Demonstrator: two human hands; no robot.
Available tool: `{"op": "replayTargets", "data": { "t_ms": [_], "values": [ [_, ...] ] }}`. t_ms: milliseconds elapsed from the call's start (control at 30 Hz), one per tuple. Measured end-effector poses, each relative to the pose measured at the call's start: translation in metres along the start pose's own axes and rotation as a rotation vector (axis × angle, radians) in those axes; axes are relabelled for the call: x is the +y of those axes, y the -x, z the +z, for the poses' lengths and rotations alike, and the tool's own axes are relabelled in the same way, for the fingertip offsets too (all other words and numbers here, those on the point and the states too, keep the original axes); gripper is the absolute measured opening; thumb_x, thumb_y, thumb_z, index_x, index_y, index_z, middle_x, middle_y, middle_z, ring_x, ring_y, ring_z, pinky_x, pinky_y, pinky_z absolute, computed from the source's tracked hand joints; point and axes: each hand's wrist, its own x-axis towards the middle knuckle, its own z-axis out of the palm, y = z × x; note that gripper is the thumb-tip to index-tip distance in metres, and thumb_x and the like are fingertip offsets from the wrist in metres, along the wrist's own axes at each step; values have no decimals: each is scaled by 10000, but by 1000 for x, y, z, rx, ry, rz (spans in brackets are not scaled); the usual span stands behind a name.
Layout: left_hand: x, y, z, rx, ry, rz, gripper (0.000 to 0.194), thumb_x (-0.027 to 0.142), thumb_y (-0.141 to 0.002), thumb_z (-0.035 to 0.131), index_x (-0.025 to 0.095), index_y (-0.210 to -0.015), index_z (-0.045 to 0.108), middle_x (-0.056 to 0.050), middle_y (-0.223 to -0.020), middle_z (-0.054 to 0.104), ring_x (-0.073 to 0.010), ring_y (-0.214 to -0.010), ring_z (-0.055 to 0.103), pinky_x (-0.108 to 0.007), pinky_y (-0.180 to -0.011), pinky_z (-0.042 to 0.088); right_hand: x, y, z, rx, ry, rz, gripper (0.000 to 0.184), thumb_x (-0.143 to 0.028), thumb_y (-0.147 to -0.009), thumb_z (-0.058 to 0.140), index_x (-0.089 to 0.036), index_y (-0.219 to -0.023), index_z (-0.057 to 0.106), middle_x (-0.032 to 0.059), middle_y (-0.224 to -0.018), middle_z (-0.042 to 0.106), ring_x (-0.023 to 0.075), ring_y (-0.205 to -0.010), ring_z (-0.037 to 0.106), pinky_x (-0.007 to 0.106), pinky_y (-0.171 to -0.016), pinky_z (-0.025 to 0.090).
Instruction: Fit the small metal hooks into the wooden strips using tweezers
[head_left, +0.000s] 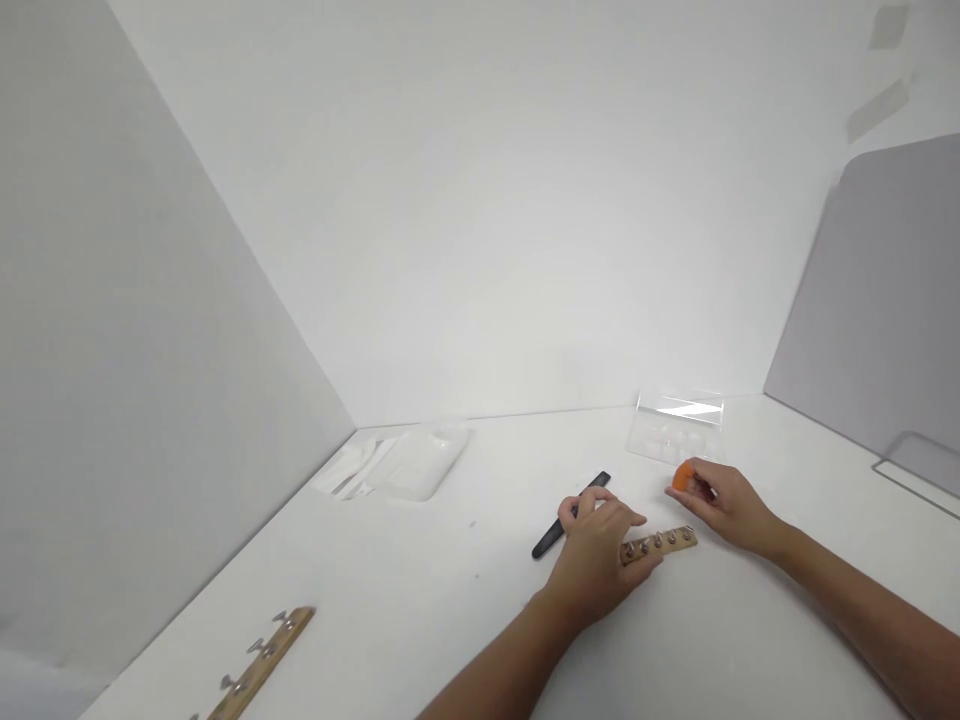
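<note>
Pinching an orange piece (682, 477) between thumb and fingers: right hand (724, 503), lower right of frame. Left hand (596, 555) grips the short wooden strip (679, 541) on the desk (390, 600), hiding its left end; metal fittings there, possibly screws, too small to resolve. Black bar (550, 540) partly covered by left hand; contact unclear. Longer wooden strip (264, 664), lower left, cut off by bottom edge. Clear packet (671, 442), right of centre: contents indistinct.
</note>
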Motion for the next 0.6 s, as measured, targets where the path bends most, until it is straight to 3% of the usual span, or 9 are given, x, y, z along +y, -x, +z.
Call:
{"op": "replayTargets", "data": {
  "t_ms": [133,233,367,500,600],
  "values": [
    [-2,0,-2,-42,14,66,254,374,-885,753,256,-1100,685,-37,-1049,768,-341,-1276,519,-549,-1066,306,13,7,-1,22,-31,30,407,-603,-952,586,-234,-781,569,-11,-646,544,161,-608,473,303,-592,421],
    [-5,-1,-3,-76,31,100,223,348,-931,696,268,-1138,679,-40,-1046,773,-321,-1270,528,-514,-1057,350,15,12,-8,-85,-94,87,358,-581,-874,704,-246,-982,637,21,-842,663,188,-732,563,329,-683,487],
    [-6,-1,-7,-78,62,151,165,327,-982,612,265,-1116,686,-22,-909,765,-252,-1056,629,-482,-1102,357,9,14,-9,-234,-151,130,731,-544,-753,838,-316,-1376,530,54,-1235,674,238,-983,608,418,-898,522],
    [-6,-1,-11,-74,74,169,157,307,-990,600,271,-1090,715,-11,-887,751,-240,-1051,616,-456,-1085,365,4,14,-4,-340,-172,134,425,-517,-830,770,-292,-1163,632,57,-1432,599,229,-1015,617,410,-905,511],
    [-8,-1,-11,-89,99,148,176,311,-1013,579,276,-1077,740,-21,-917,755,-254,-1104,583,-443,-1030,390,4,14,-2,-367,-210,98,295,-478,-872,735,-268,-1056,641,50,-1267,695,248,-1094,630,400,-929,490]
  ]
}}
